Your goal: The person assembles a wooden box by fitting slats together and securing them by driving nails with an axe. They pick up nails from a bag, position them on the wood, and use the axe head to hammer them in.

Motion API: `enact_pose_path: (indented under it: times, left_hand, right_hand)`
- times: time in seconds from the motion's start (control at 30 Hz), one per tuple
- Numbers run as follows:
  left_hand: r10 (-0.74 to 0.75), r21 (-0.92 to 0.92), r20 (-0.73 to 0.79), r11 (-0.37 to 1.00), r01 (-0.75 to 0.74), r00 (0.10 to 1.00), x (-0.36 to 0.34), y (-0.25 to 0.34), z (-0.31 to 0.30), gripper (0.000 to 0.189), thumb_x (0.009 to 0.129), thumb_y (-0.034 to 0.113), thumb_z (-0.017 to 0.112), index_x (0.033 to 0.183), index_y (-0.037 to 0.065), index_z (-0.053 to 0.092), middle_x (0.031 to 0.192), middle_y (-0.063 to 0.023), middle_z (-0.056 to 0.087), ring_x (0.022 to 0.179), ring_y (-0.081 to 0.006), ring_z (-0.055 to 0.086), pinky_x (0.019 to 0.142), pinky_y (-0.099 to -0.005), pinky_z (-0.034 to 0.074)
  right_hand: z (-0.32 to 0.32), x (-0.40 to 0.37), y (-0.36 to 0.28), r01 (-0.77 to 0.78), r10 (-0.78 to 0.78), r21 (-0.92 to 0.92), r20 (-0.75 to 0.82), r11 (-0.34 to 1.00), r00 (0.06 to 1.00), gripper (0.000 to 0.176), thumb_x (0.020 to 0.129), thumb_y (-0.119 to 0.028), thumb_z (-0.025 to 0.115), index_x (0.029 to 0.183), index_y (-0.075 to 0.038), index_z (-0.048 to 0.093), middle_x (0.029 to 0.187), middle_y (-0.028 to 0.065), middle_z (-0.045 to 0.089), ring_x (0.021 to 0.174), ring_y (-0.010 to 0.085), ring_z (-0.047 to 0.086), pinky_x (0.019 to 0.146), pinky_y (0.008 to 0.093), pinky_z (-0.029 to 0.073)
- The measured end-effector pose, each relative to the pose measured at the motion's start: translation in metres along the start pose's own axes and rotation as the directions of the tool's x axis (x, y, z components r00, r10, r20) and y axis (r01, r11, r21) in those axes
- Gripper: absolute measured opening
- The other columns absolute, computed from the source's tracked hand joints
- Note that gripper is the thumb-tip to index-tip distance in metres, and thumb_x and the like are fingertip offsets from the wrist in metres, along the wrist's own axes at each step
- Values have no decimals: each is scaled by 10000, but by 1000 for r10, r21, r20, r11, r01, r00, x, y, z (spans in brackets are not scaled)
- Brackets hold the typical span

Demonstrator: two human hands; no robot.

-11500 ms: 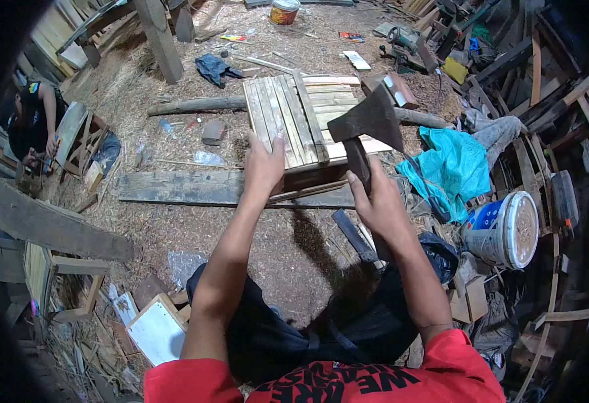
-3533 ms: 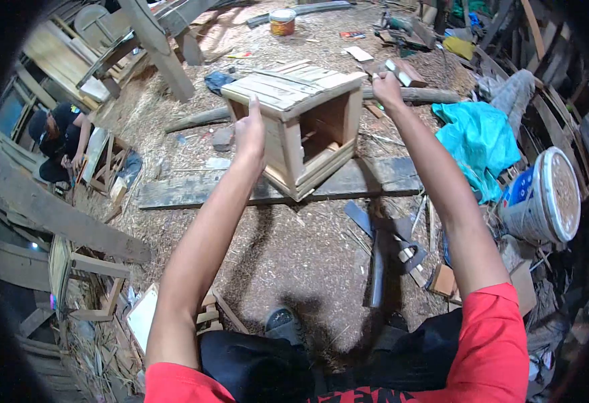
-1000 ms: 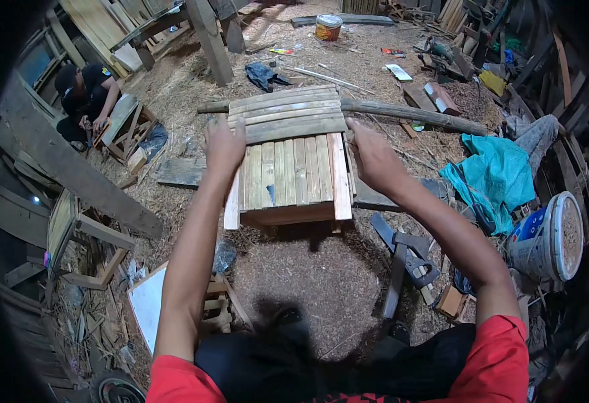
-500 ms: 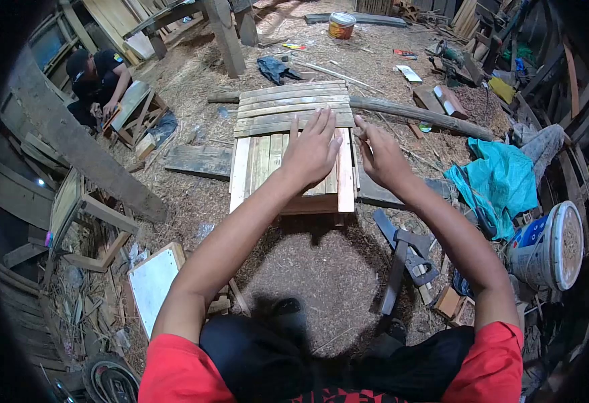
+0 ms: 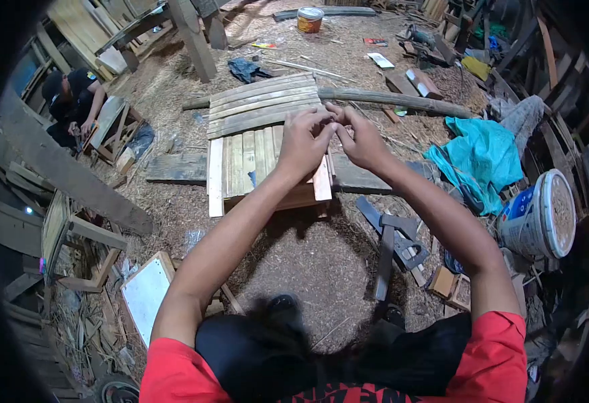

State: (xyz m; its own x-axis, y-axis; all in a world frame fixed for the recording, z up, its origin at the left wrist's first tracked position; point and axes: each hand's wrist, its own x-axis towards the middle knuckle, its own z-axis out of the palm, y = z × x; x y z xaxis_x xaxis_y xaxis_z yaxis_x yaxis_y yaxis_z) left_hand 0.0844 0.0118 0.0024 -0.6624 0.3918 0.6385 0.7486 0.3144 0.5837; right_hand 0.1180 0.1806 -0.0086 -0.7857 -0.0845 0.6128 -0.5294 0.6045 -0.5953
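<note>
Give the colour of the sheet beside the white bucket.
The sheet is turquoise, shown in the head view.

From above the red shirt (image 5: 492, 352) along the bottom edge, the head camera looks forward and down (its wide, round field leaves the corners black), the slatted box (image 5: 257, 104) fairly near, above centre.

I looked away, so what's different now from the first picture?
The dark metal-bladed axe, let go by the right hand, went down to the brown ground. The pale slatted wooden box was turned. The left hand moved right, near the other. The crumpled turquoise sheet stayed put.
</note>
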Motion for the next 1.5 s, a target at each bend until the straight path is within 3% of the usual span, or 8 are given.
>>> enact_pose_path:
  times: [0.37,0.57,0.67,0.97,1.13,1.23,1.33,1.5]
  left_hand:
    - [-194,-520,88,828,212,977,-12,63,23,154,989,151,613,1030,15,672,898,-44,697,809,-72,621,722,-233,494]
    - [-224,-399,519,790,465,825,-109,71,102,151,968,136,637,1048,11,670,857,-9,673,747,-68,580,656,-232,473]
    - [-269,-304,629,778,550,729,-156,59,122,126,941,118,662,1002,8,673,819,-16,670,710,-68,575,634,-246,479]
    - [-397,-298,710,580,758,582,-171,42,137,107,941,93,648,983,-5,647,788,-46,664,645,-86,612,561,-262,491]
    - [-246,-306,658,776,551,711,-146,63,130,157,935,132,663,1008,-7,659,815,-62,678,734,-109,637,651,-277,515]
    - [-60,-383,607,852,358,792,-117,83,115,187,937,162,676,1032,0,672,830,-54,682,785,-89,619,695,-260,509]
    - [62,-465,541,853,237,838,-68,110,82,181,926,178,689,1027,29,695,911,-53,707,824,-91,630,712,-271,512]
    - [19,-435,146,899,47,989,8,83,27,141,940,138,670,1041,46,707,930,-38,719,836,-101,654,728,-246,510]
  right_hand:
    - [-45,-80,11,-289,283,-31,-128,957,951,329,873,-182,703,1088,26,566,994,208,693,962,346,686,822,434,525]
    - [-51,-251,88,-755,842,-372,235,540,486,356,844,-348,739,871,7,725,666,131,689,670,169,678,648,360,543]
    - [-39,-291,67,-767,872,-417,222,489,436,604,823,-454,722,1158,38,625,1013,286,691,961,415,682,863,476,536]
    - [-6,-309,80,-740,912,-539,163,403,378,811,787,-437,772,1279,120,446,1278,334,534,1157,451,589,951,479,520]
    - [3,-303,97,-782,933,-512,238,355,268,722,725,-388,800,1205,92,555,1259,295,574,1106,413,631,925,461,544]
    - [13,-322,111,-744,790,-266,188,613,584,677,715,-391,779,1130,110,592,1119,281,654,1021,398,667,868,448,547]
    - [2,-304,88,-780,842,-326,131,534,523,543,742,-401,762,966,82,656,950,259,693,911,375,694,818,450,540]
    - [-15,-218,26,-838,830,258,171,482,530,402,806,-264,751,979,69,607,828,111,646,701,192,631,590,344,517]
